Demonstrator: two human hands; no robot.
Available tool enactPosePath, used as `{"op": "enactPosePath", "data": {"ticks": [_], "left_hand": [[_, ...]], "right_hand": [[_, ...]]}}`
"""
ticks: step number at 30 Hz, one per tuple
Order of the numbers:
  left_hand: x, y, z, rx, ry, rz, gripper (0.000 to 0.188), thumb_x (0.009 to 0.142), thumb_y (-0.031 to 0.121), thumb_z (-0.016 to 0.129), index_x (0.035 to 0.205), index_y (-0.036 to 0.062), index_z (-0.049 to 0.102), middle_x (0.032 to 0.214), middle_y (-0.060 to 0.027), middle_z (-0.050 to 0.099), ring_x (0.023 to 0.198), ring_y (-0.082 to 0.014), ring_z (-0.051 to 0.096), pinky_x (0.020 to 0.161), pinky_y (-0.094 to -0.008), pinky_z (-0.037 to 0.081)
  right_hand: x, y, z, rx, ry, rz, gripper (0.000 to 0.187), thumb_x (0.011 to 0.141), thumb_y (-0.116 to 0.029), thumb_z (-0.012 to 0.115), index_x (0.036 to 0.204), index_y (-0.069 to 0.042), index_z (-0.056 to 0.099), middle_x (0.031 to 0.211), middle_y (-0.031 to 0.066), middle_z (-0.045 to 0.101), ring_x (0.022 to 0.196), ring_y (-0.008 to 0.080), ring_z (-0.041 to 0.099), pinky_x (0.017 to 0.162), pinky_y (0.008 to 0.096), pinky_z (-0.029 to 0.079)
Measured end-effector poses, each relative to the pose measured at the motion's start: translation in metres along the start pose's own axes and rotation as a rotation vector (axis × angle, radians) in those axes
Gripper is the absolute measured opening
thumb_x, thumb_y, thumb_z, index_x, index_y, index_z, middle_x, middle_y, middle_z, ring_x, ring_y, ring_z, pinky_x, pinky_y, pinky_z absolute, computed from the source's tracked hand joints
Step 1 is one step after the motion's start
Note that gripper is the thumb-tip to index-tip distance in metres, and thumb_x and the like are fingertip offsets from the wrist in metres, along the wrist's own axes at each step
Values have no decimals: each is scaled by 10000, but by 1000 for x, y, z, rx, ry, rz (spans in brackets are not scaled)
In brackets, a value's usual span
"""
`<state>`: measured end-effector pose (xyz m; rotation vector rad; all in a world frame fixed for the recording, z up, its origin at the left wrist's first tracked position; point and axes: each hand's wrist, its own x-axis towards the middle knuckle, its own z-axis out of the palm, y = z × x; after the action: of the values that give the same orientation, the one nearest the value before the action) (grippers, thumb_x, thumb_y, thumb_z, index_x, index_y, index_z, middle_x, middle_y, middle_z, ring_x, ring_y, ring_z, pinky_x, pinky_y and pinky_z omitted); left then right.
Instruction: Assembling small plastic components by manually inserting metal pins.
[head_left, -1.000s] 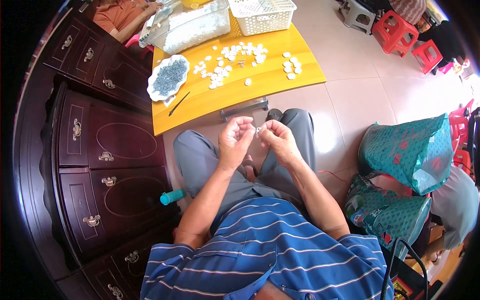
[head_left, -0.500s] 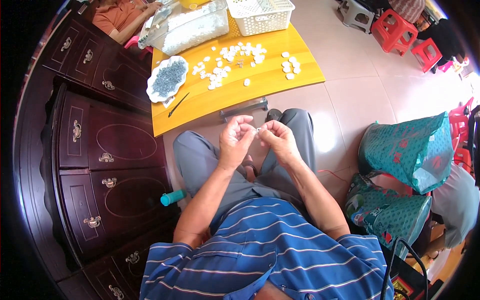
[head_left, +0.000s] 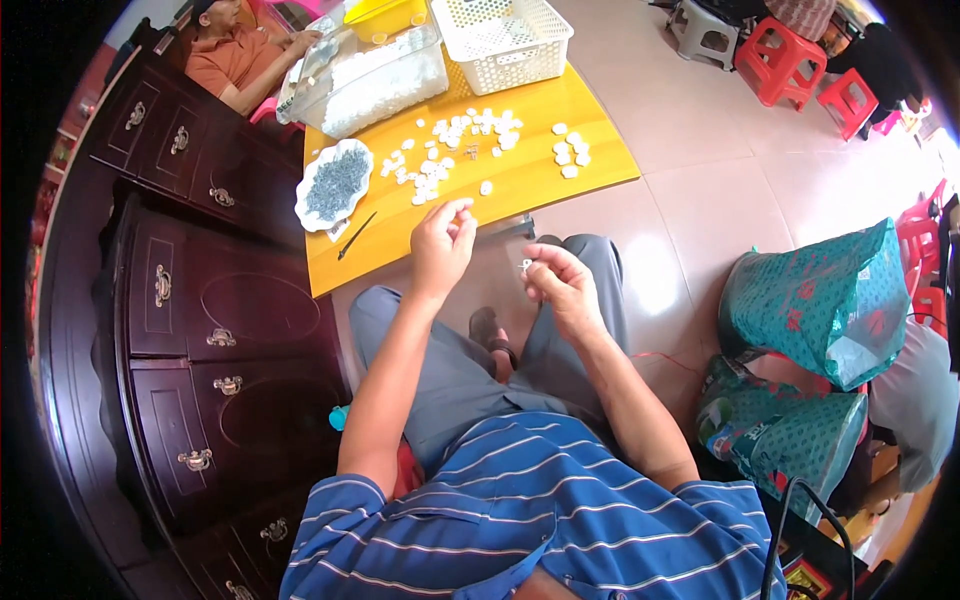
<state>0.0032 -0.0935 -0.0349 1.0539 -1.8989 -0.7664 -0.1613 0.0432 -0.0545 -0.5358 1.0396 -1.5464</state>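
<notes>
A small white plastic piece (head_left: 526,265) is pinched between the thumb and fingers of my right hand (head_left: 565,290), above my right knee. My left hand (head_left: 443,243) is by the near edge of the yellow table (head_left: 400,235), its fingers loosely bent and apart, and I see nothing in it. Beyond it on the tabletop lies a loose scatter of white plastic pieces (head_left: 428,185), with a few tiny metallic bits (head_left: 472,152) among them. A single white piece (head_left: 486,188) lies nearer the edge. Further right is a small group of white pieces (head_left: 570,171).
A white scalloped dish (head_left: 303,205) of small dark grey parts stands at the table's left, beside black tweezers (head_left: 357,236). A clear bin (head_left: 345,115) and white basket (head_left: 520,72) stand behind. A dark cabinet (head_left: 260,290) is left; teal bags (head_left: 800,300) are right. Another person (head_left: 235,65) sits far left.
My left hand has come away from the right and moved up and left toward the table. My right hand keeps the white piece near the same place.
</notes>
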Motion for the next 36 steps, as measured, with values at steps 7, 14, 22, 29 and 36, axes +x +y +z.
{"op": "enactPosePath", "data": {"ticks": [7, 14, 22, 29, 36], "left_hand": [[47, -15, 20, 412, -14, 177, 244, 894, 173, 730, 1093, 32, 728, 871, -128, 673, 787, -290, 665, 732, -386, 539], [55, -23, 30, 478, -63, 184, 135, 898, 162, 706, 977, 53, 706, 897, -148, 675, 813, -359, 670, 729, -437, 542], [45, -27, 20, 562, -65, 303, 126, 920, 116, 676, 1026, 49, 692, 893, -164, 683, 794, -369, 672, 706, -455, 550], [10, 4, 5, -409, -260, -467, 183, 1003, 128, 637, 1126, 7, 697, 849, 20, 628, 659, -51, 563, 619, -219, 501], [-34, 16, 2, -521, -269, -399, 177, 1025, 120, 619, 1129, -2, 693, 856, 5, 631, 680, -59, 572, 630, -222, 506]], "right_hand": [[3, -1, -6, -48, -7, 5, 154, 992, -85, 651, 1136, -42, 689, 883, 4, 691, 716, 72, 612, 673, 210, 498], [5, -1, -7, -55, 26, 19, 117, 997, -93, 640, 1104, -58, 669, 880, 1, 690, 713, 66, 610, 670, 211, 498], [4, -2, -5, -44, 35, 18, 121, 995, -100, 647, 1110, -65, 660, 891, 13, 704, 716, 72, 617, 674, 217, 500], [2, -2, -4, -94, 25, 7, 97, 996, -108, 653, 1085, -69, 655, 892, 1, 693, 736, 66, 609, 691, 217, 493], [-1, 2, 2, -189, -11, 24, 92, 1000, -97, 638, 1082, -57, 646, 895, -3, 682, 762, 63, 597, 711, 216, 486]]}}
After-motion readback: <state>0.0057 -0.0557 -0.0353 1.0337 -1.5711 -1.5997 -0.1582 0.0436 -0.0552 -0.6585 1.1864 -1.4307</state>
